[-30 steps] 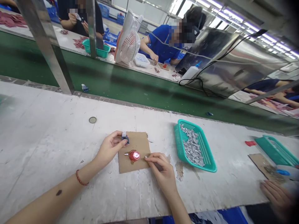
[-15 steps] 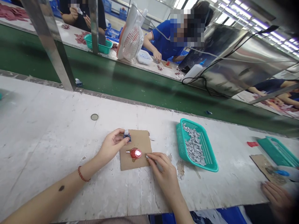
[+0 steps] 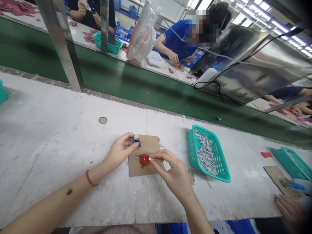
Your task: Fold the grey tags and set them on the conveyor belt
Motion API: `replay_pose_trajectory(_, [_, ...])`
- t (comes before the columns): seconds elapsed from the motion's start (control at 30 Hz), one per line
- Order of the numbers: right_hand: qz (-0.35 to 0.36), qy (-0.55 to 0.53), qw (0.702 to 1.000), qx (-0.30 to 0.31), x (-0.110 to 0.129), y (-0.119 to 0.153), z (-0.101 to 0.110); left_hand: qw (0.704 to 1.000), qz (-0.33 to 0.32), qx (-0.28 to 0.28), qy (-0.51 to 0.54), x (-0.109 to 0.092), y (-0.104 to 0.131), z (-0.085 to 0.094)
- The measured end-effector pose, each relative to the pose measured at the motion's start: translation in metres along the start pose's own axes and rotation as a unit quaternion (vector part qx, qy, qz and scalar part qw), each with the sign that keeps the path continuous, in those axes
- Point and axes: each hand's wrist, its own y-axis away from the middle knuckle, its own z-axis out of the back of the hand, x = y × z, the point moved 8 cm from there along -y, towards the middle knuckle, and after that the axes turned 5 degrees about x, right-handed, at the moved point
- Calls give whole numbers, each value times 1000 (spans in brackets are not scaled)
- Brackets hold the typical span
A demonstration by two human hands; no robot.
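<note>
A brown cardboard square [image 3: 146, 143] lies on the white table, and on it sits a glossy red round object [image 3: 144, 160] with a small metal tip pointing left. My left hand [image 3: 123, 148] pinches a small dark blue piece [image 3: 136, 142] with a light grey top, over the cardboard's upper left corner. At the right side of the red object, my right hand [image 3: 172, 169] holds a small whitish piece [image 3: 150, 159] between thumb and fingertip. That piece is at the red object's edge; whether they touch is hard to tell.
A green basket [image 3: 191, 151] of small grey pieces stands to the right. A bottle cap [image 3: 102, 120] lies at the upper left. At far right are another person's hand [image 3: 289, 206], cardboard [image 3: 274, 174] and green basket [image 3: 280, 156]. A green strip [image 3: 126, 83] runs beyond the table.
My right hand has moved its small piece from the cardboard's right edge to the red object. My left hand still holds the blue piece. The whole view has shifted slightly.
</note>
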Motion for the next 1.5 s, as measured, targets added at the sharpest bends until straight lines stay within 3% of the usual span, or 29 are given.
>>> replay_pose_trajectory(0.37, [-44,-16,999,18,-10,-7,-13,1000,-13,6,-8,-2,0,0])
replay_pose_trajectory(0.5, [-93,-89,992,13,-17,-7,-9,1000,-13,9,-5,-5,1,-1])
replay_pose_trajectory(0.57, [-146,-182,972,-3,-28,-6,-6,1000,-12,8,5,-7,1,-1])
replay_pose_trajectory(0.7, [-231,-367,899,-49,-47,-3,-2,1000,-4,10,8,-13,3,-4])
replay_pose_trajectory(0.8, [-239,-447,861,-42,-46,-8,-6,999,-12,23,23,-17,6,-8])
replay_pose_trajectory(0.87, [-229,-466,854,-35,-41,-13,-9,998,-22,34,37,-18,7,-11])
replay_pose_trajectory(1.17, [-160,-355,921,-3,-20,-33,-15,996,-23,60,63,-15,10,-16])
replay_pose_trajectory(1.5, [-120,-290,949,18,-3,-38,-12,996,-21,65,53,-15,11,-17])
